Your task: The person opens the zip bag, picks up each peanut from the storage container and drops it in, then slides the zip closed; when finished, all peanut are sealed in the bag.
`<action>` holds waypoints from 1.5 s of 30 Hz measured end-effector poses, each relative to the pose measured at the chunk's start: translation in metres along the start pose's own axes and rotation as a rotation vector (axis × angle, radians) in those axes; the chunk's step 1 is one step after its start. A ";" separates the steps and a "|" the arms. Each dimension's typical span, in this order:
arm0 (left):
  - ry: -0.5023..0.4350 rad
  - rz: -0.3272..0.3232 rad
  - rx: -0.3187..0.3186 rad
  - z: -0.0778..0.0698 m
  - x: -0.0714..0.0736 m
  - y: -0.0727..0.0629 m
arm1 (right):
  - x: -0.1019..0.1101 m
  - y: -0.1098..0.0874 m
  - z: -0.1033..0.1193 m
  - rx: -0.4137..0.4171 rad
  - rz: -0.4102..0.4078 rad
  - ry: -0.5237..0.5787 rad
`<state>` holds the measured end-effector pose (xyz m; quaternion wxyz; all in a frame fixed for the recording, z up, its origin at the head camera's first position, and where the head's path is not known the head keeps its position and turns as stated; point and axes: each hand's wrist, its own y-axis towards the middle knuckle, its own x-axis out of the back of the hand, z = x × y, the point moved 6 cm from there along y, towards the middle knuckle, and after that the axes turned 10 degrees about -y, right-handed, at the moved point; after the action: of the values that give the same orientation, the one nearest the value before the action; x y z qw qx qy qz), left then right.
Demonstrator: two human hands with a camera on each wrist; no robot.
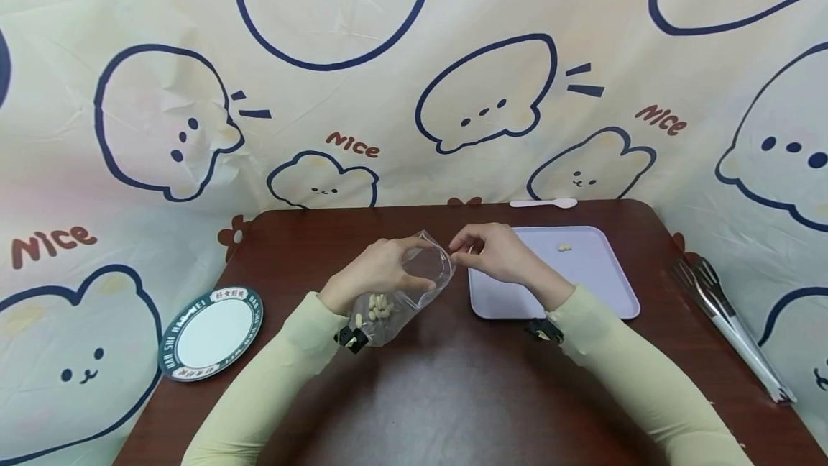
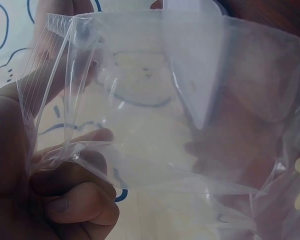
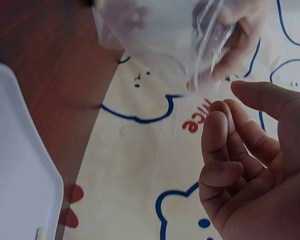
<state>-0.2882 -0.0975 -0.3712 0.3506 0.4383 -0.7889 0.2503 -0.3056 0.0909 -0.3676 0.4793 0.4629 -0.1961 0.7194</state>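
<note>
Forearms [image 1: 278,380] angled inward, left hand [image 1: 378,268] and right hand [image 1: 498,256] close together, fingers [image 3: 215,132] bent

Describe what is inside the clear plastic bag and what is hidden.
Inside the clear plastic bag sits a cluster of pale, peanut-like pieces. The left hand covers part of the bag, so anything behind it cannot be seen.

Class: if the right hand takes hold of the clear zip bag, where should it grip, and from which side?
Probably the free rim of the clear zip bag, pinched lightly from the right: the bag gapes toward the right hand, the left hand holds the left side, and the peanut-shaped pieces lie deeper, clear of that rim.
</note>
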 end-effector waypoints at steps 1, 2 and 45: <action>-0.002 0.001 0.001 0.000 0.000 0.000 | 0.002 0.000 -0.003 -0.005 -0.006 0.000; -0.003 0.004 0.001 0.000 0.000 0.000 | 0.004 0.000 -0.007 -0.011 -0.012 0.000; 0.003 0.000 -0.013 0.000 0.000 0.001 | 0.028 -0.033 -0.239 -0.478 0.009 -0.107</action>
<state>-0.2884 -0.0967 -0.3712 0.3546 0.4356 -0.7900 0.2456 -0.3944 0.2934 -0.4675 0.5610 0.3730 -0.3877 0.6292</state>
